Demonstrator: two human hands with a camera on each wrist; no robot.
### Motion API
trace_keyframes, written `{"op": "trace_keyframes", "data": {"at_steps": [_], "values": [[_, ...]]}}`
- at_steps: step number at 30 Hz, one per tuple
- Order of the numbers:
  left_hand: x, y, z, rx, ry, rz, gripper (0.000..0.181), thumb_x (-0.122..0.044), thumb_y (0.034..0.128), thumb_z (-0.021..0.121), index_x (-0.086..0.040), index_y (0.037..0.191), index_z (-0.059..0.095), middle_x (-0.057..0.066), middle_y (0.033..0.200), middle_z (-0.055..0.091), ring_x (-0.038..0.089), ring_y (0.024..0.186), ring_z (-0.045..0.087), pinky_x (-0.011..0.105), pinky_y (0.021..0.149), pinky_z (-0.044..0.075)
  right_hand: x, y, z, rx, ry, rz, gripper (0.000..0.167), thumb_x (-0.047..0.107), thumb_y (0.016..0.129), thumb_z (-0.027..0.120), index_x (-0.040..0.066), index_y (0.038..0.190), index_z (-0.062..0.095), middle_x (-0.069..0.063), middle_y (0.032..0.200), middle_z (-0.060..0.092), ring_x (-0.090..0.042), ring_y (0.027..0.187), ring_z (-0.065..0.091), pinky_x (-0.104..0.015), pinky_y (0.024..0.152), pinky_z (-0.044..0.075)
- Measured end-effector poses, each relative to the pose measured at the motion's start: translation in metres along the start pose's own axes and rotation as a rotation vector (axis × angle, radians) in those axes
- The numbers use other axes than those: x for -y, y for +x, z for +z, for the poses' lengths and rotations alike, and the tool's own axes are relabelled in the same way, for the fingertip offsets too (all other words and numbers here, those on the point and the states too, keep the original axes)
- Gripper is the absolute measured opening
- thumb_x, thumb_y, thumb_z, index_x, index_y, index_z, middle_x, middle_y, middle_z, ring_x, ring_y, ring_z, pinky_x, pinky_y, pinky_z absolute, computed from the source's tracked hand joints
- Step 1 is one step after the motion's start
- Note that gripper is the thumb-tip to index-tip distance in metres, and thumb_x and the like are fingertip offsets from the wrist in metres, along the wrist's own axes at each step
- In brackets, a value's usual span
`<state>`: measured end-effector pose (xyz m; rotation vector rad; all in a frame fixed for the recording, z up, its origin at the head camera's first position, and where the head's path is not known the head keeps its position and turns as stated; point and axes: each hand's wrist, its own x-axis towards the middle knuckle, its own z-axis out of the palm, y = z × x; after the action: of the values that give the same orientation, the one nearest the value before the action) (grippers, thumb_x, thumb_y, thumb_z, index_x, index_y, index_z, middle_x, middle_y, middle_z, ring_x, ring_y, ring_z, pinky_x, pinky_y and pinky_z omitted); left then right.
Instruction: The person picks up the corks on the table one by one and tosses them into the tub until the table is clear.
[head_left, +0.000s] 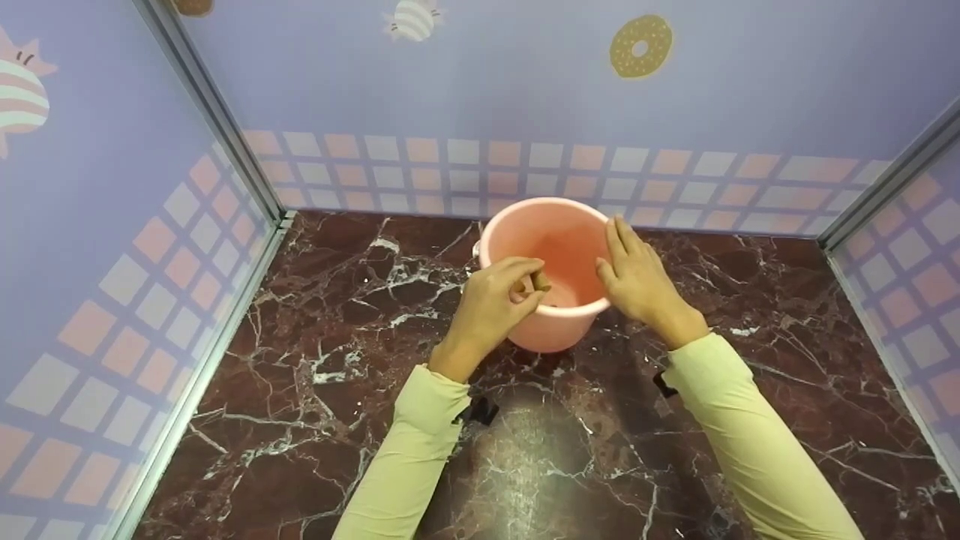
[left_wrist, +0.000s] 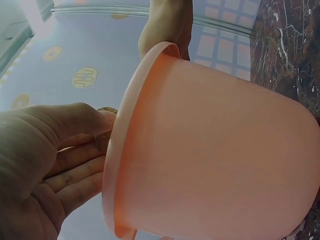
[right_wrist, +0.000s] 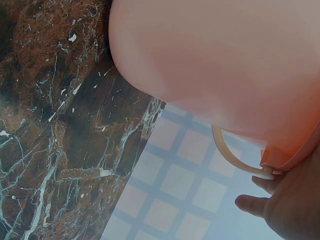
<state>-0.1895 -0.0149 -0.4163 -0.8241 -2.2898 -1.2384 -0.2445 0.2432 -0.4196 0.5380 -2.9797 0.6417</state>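
A pink plastic bucket (head_left: 551, 332) stands upright on the dark marbled surface near the back wall. At the near left part of its rim, my left hand (head_left: 487, 300) pinches a small brown piece (head_left: 540, 280) between thumb and fingers, over the opening. The left wrist view shows this brown piece (left_wrist: 103, 140) as rough-textured, partly covered by the thumb and the rim. On the opposite side, my right hand (head_left: 641, 281) holds the bucket's rim, thumb toward the inside and fingers along the outside. A pale curved handle (right_wrist: 227, 150) hangs beside those fingers.
Purple panels with pink and white squares enclose the surface at the back (head_left: 450, 90), left (head_left: 90, 247) and right (head_left: 915, 285). Metal strips (head_left: 217, 352) run along their edges. The brown marbled surface (head_left: 337, 420) extends around the bucket.
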Motion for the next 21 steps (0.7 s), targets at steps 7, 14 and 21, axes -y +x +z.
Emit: {"op": "trace_keyframes", "data": {"at_steps": [7,14,21], "values": [[0.0018,0.0024,0.0003,0.009,0.019,0.005,0.036,0.002,0.0885,0.083,0.01,0.122,0.072,0.019,0.114,0.075,0.03,0.085,0.075,0.019,0.074,0.062,0.0012,0.001,-0.0007,0.002,0.001,0.0,0.07,0.026,0.111,0.04,-0.01,0.164,0.012,-0.031,0.172,0.007,-0.05,0.158,0.012,-0.064,0.128,0.009],[0.0033,0.0038,0.0015,0.006,0.044,0.005,0.038,0.003,0.0866,0.085,0.009,0.122,0.073,0.021,0.117,0.075,0.029,0.084,0.075,0.023,0.076,0.063,0.0,0.0011,0.0004,0.009,-0.003,0.003,0.071,0.029,0.111,0.037,-0.01,0.164,0.011,-0.03,0.173,0.006,-0.049,0.158,0.012,-0.063,0.128,0.009],[0.002,0.0045,0.0005,0.008,0.052,-0.024,0.04,0.002,0.0854,0.086,0.006,0.123,0.074,0.022,0.124,0.073,0.026,0.083,0.076,0.021,0.076,0.062,-0.0004,0.0007,0.001,0.0,0.002,-0.001,0.069,0.026,0.112,0.039,-0.01,0.164,0.012,-0.03,0.173,0.007,-0.049,0.158,0.012,-0.062,0.129,0.01]]}}
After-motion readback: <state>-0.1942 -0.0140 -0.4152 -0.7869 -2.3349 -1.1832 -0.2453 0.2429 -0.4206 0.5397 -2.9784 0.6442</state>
